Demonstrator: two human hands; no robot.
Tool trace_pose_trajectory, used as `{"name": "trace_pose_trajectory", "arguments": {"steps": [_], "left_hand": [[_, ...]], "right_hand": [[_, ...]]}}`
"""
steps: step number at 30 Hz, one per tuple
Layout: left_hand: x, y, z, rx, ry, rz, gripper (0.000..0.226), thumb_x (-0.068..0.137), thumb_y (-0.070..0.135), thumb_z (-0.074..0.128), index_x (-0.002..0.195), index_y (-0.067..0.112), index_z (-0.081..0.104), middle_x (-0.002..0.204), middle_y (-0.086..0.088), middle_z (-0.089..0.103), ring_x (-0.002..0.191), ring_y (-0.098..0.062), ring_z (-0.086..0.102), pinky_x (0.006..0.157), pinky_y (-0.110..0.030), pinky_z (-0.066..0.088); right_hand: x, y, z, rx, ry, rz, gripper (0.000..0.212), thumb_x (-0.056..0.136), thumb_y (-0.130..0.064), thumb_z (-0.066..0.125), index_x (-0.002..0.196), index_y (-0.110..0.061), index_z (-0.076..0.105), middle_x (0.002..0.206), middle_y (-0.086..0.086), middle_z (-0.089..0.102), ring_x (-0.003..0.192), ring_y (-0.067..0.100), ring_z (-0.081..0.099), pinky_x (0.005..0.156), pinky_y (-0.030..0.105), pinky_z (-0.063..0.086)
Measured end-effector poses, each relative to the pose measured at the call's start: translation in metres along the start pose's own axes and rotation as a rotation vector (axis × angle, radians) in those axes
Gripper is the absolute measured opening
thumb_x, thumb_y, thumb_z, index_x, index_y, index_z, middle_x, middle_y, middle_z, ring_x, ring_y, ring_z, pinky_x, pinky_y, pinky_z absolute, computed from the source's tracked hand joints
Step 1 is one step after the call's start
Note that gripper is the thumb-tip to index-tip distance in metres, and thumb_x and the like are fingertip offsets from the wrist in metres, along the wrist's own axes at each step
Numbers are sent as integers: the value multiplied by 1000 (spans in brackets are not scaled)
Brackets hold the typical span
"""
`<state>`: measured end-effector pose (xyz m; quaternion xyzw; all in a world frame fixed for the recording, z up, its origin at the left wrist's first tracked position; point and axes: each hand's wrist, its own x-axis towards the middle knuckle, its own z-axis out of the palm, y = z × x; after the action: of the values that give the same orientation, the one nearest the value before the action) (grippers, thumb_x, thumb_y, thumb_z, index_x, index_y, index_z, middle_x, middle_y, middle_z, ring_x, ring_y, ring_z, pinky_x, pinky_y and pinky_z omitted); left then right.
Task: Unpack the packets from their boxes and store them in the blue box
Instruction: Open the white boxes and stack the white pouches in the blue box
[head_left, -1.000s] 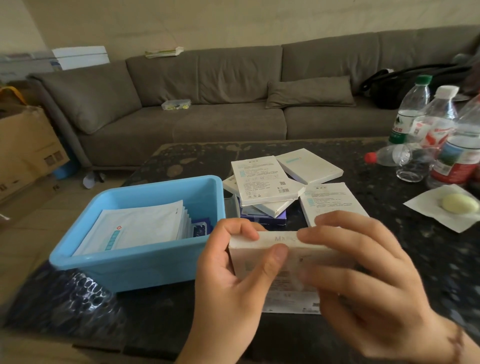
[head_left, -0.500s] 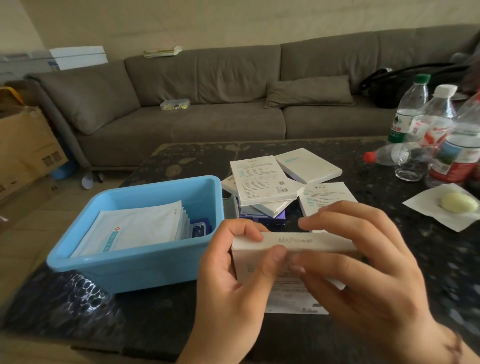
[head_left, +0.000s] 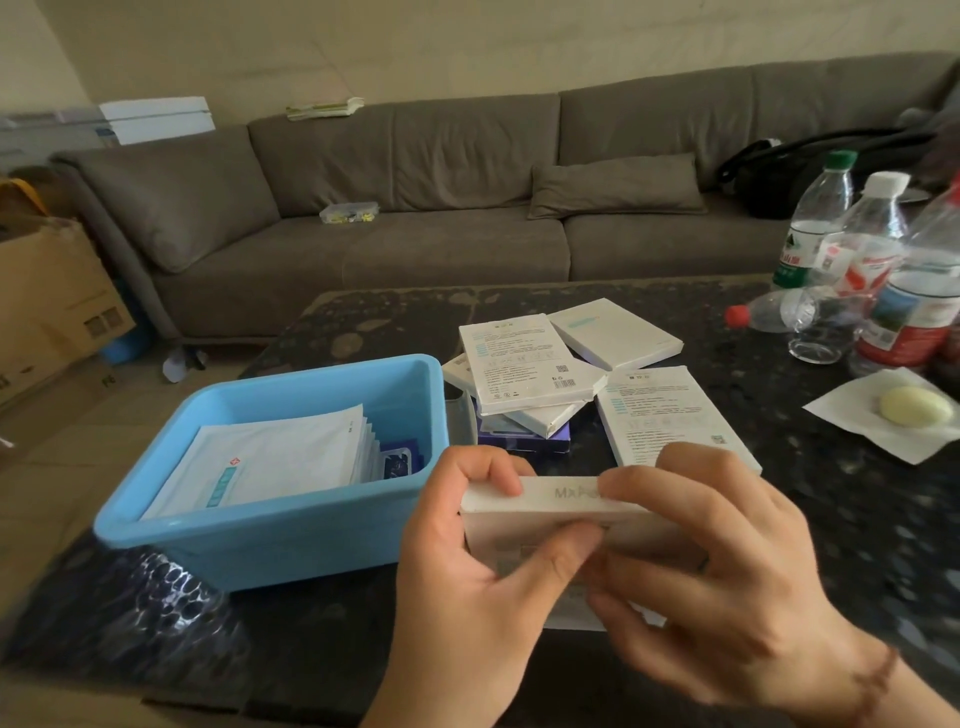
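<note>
Your left hand (head_left: 467, 587) and right hand (head_left: 727, 587) both pinch one white box (head_left: 540, 499) (lettered edge up) beside the blue box (head_left: 270, 540).

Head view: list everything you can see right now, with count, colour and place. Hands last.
blue box: 1, light blue, table's left
packets: a stack, white, count unclear, inside the blue box
held box: 1, white, in both hands, at front
stacked boxes: about 3, white, middle of table, on a purple item
flat boxes: 2, white, beside the stack
bottles: 3 upright, 1 lying, clear, table's right
napkin: 1, white, right edge, under a pale yellow lump
table: 1, dark speckled
sofa: 1, grey-brown, behind
cardboard box: 1, brown, floor at left
left hand: grips held box
right hand: grips held box
</note>
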<state>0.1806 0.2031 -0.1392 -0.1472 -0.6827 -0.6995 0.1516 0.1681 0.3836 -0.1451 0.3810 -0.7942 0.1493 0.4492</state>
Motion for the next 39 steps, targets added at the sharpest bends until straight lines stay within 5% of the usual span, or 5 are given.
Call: {"name": "trace_pose_trajectory", "arguments": {"steps": [10, 14, 21, 26, 39], "left_hand": [[1, -17, -2, 313, 18, 200, 55, 64, 36, 80, 98, 57, 41, 112, 24, 56, 112, -10, 62, 70, -32, 63], [0, -20, 4, 272, 39, 213, 61, 68, 33, 88, 104, 54, 43, 116, 19, 57, 116, -13, 61, 75, -33, 62], [2, -19, 16, 320, 45, 328, 77, 72, 34, 73, 138, 35, 32, 152, 5, 38, 133, -22, 49, 103, -37, 48], [1, -28, 17, 474, -45, 358, 36, 81, 34, 64, 115, 23, 61, 130, 15, 57, 121, -13, 57, 90, -20, 50], [-1, -38, 13, 552, -195, 286, 14, 82, 36, 62, 93, 32, 67, 106, 23, 66, 105, -2, 64, 85, -10, 49]], "right_hand": [[-29, 3, 12, 652, 189, 449, 53, 84, -32, 71, 125, -24, 38, 139, 5, 42, 125, 36, 49, 90, 39, 52], [-39, 9, 3, 930, -290, 851, 47, 84, -22, 73, 124, -38, 55, 116, -25, 66, 109, 1, 64, 90, 31, 57], [-42, 65, -36, 284, 407, 919, 34, 78, -37, 74, 109, -35, 61, 97, -3, 73, 76, 15, 67, 70, 25, 58], [-79, 108, -43, -676, -52, 840, 42, 75, -3, 73, 114, -15, 72, 113, 12, 69, 97, 42, 58, 79, 49, 49], [-60, 112, 14, -404, -808, 668, 66, 90, -60, 50, 150, -45, 25, 163, -12, 14, 152, 23, -9, 121, 48, -1]]}}
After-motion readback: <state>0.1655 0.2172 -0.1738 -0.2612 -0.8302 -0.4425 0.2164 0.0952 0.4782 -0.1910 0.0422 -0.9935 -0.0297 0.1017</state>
